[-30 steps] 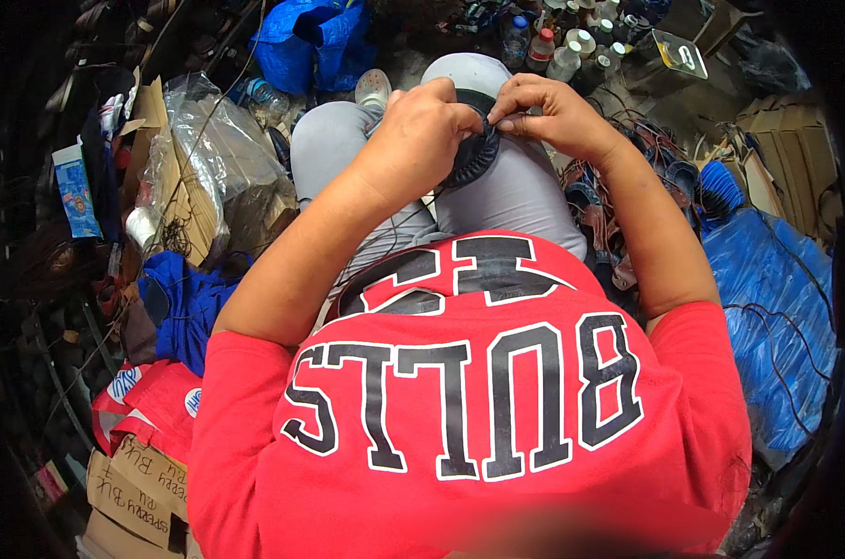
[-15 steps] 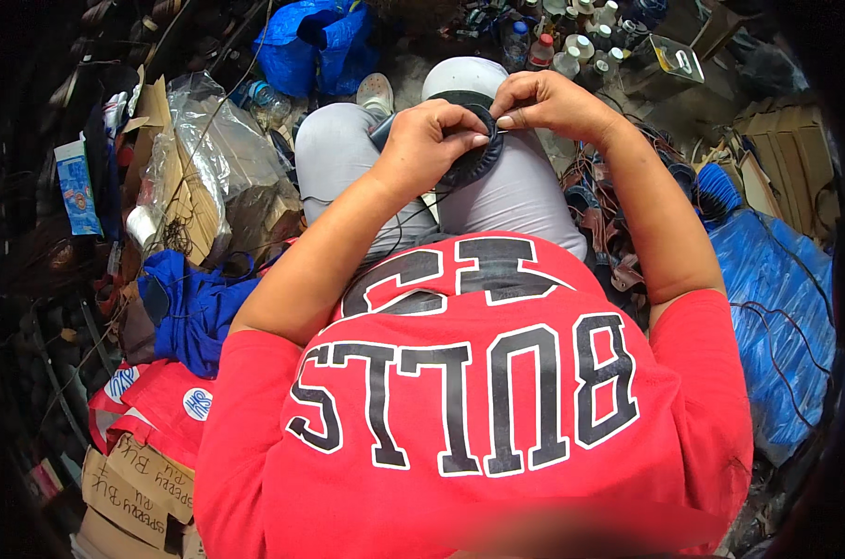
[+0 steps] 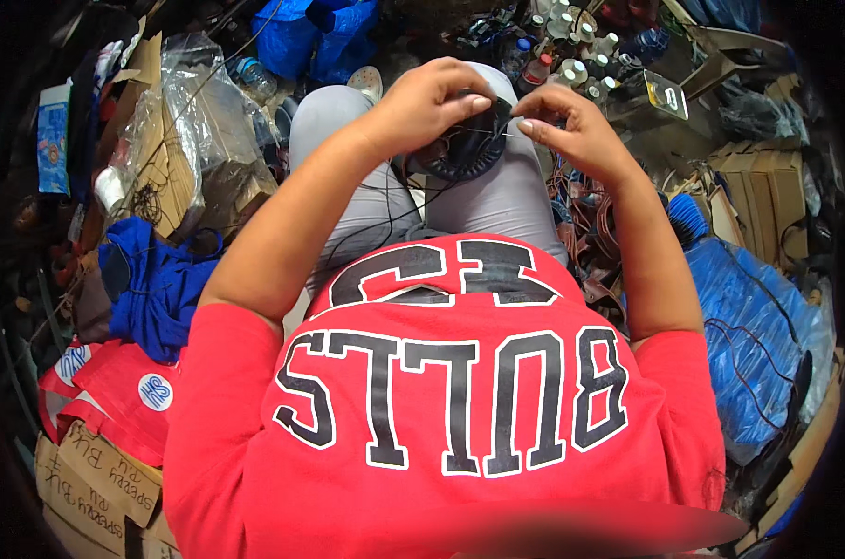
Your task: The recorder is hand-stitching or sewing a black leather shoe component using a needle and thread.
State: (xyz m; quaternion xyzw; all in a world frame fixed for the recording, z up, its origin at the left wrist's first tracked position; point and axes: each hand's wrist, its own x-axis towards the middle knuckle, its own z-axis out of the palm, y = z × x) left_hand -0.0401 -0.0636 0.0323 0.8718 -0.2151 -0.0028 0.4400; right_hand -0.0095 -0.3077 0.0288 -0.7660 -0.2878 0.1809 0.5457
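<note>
While my two hands were bunched close over the rim a moment ago, they now stand further apart: my right hand point(image 3: 571, 135) has eased off to the right, and my left hand point(image 3: 432, 107) has shifted toward the far side. The black gathered piece point(image 3: 461, 166) sits over my right thigh point(image 3: 501, 210), its ruffled near edge more open to view, which to my mind leaves the stitching edge easier to reach. My left thumb and finger are narrow, seemingly pinching the far edge. On the right, thumb and forefinger are close together beside a thin pale line; I cannot tell whether they grip it, nor whether it is needle or thread.

A loose black cord point(image 3: 390, 200) trails across my lap and could snag; my left hand hides part of the piece. Dark straps point(image 3: 604, 247) crowd the floor on my right, with a blue plastic sheet point(image 3: 748, 345) nearer. Bottles point(image 3: 571, 65) stand far right, a blue bag point(image 3: 338, 42) far left, and clear plastic point(image 3: 199, 112) lies over cardboard on the left.
</note>
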